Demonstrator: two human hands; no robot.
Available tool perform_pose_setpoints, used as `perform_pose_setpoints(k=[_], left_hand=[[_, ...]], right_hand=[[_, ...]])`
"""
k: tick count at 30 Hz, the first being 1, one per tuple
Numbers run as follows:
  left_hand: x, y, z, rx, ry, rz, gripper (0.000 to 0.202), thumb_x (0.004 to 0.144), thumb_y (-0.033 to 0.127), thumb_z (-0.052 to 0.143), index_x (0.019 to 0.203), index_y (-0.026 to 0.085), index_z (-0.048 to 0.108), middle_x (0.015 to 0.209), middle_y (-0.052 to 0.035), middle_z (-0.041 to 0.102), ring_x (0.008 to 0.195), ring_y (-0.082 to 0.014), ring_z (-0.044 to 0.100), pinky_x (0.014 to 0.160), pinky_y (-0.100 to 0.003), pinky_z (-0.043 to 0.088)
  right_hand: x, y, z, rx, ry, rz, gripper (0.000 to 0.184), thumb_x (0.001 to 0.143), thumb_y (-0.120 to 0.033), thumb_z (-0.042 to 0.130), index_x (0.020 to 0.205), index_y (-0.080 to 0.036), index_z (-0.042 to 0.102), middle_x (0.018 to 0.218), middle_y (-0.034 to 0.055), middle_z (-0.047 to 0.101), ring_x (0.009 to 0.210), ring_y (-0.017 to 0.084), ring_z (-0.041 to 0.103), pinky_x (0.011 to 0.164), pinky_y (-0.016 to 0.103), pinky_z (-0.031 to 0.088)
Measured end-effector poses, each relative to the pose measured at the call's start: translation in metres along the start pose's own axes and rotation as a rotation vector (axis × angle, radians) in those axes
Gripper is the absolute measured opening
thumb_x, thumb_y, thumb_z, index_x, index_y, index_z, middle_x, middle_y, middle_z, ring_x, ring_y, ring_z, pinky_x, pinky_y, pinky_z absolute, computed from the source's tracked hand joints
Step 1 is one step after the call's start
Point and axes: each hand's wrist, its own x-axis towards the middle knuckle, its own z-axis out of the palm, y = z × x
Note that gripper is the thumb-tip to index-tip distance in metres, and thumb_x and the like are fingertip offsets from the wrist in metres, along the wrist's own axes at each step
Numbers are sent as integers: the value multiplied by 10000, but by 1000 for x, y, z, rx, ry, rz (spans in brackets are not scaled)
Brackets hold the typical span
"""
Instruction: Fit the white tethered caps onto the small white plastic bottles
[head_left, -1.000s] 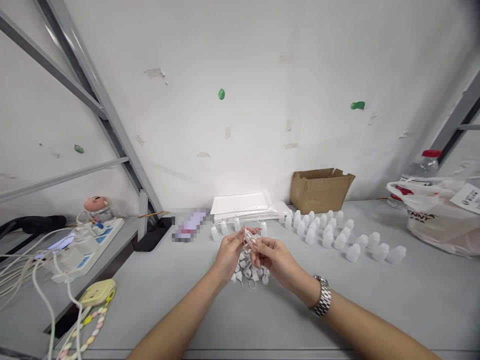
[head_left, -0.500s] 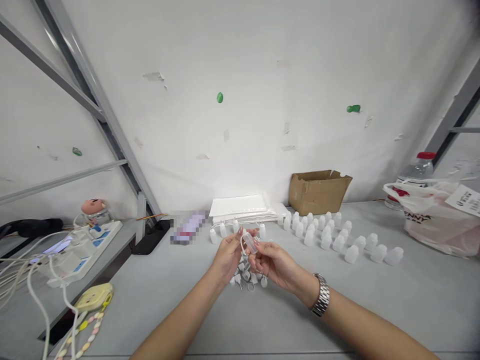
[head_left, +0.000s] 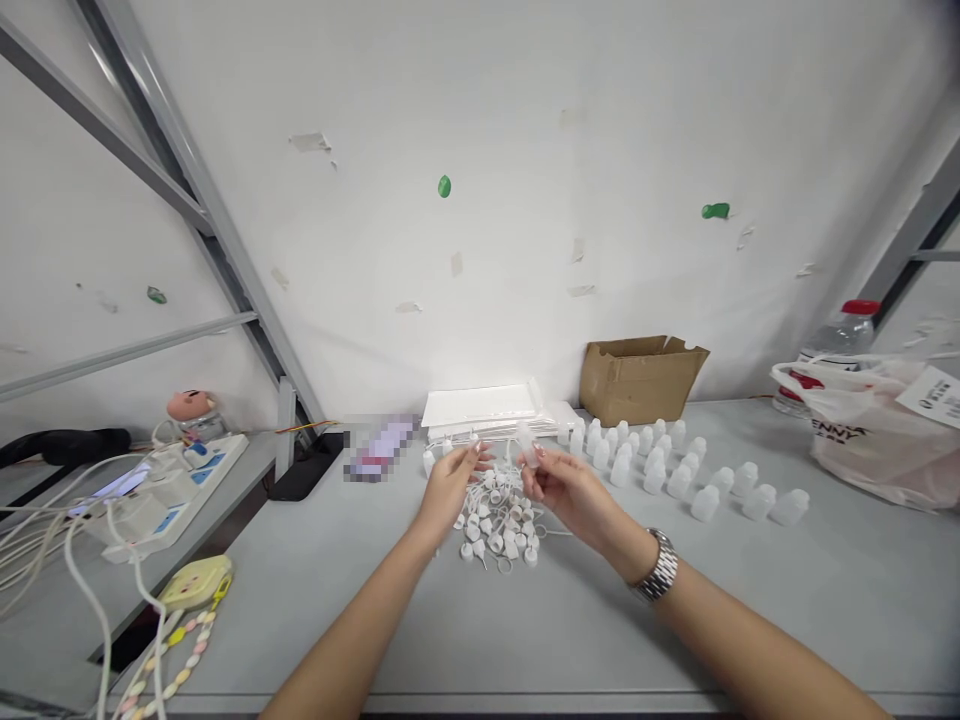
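Small squeeze bottle [head_left: 527, 443] at cap pile's 1 o'clock, pinched by right hand [head_left: 568, 487] thumb and fingers. Left hand [head_left: 448, 490] at bottle's 8, fingers loosely parted. White caps [head_left: 497, 525] toward 7; standing bottles [head_left: 653, 476] toward 3.
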Motion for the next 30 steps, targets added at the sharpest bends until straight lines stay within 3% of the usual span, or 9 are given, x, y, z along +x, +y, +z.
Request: perform_pose_setpoints(k=[2, 5, 9, 13, 21, 25, 28, 30], left_hand=[[4, -8, -5, 436, 72, 155, 255, 787, 366, 498, 907, 197, 646, 843, -67, 639, 786, -209, 573, 747, -342, 412], [5, -20, -8, 573, 23, 211, 138, 728, 254, 568, 821, 205, 658, 803, -46, 597, 835, -225, 535, 807, -372, 385], [4, -30, -5, 838, -127, 348, 252, 774, 168, 485, 962, 221, 645, 876, -57, 572, 910, -219, 506, 809, -354, 402], [5, -34, -6, 981, -173, 437, 239, 798, 171, 462, 912, 221, 666, 882, -61, 568, 911, -215, 499, 788, -339, 418], [5, -31, 3, 785, -121, 383, 237, 806, 334, 502, 919, 232, 684, 853, -57, 600, 899, -221, 506, 820, -370, 404], [6, -34, 12, 689, -103, 362, 143, 746, 282, 580, 783, 248, 715, 797, -45, 632, 861, -224, 512, 802, -378, 396], [7, -33, 14, 458, -36, 295, 60, 662, 236, 651, 653, 245, 710, 742, -35, 655, 836, -224, 532, 820, -385, 385], [7, -27, 12, 291, 31, 237, 69, 664, 261, 645, 663, 225, 704, 755, -41, 675, 821, -219, 564, 817, -382, 399]], right_hand=[[2, -7, -6, 14, 50, -40, 209, 732, -348, 648, 758, -141, 655, 561, -10, 553, 504, 84, 426, 550, 241, 340], [3, -12, -12, 21, 78, -50, 204, 740, -345, 640, 784, -147, 655, 560, -16, 540, 504, 82, 423, 550, 240, 336], [4, -9, -13, -7, 66, -30, 212, 757, -359, 620, 773, -149, 646, 532, -20, 524, 505, 86, 424, 543, 238, 329], [4, -6, -12, -37, 43, -42, 230, 773, -383, 601, 742, -157, 631, 518, -23, 513, 502, 87, 417, 535, 237, 325], [5, -5, -12, -43, 83, -40, 255, 775, -395, 599, 799, -145, 645, 510, -30, 515, 495, 79, 423, 535, 229, 334], [3, -3, -9, -68, 82, -32, 264, 766, -405, 605, 786, -145, 649, 521, -28, 519, 503, 78, 435, 548, 230, 346], [3, -1, -7, -131, 70, -8, 270, 740, -410, 628, 777, -144, 654, 581, -14, 547, 532, 85, 463, 573, 243, 366], [3, -1, -6, -225, 73, -15, 268, 718, -415, 647, 749, -149, 649, 627, -7, 561, 561, 96, 481, 595, 258, 380]])
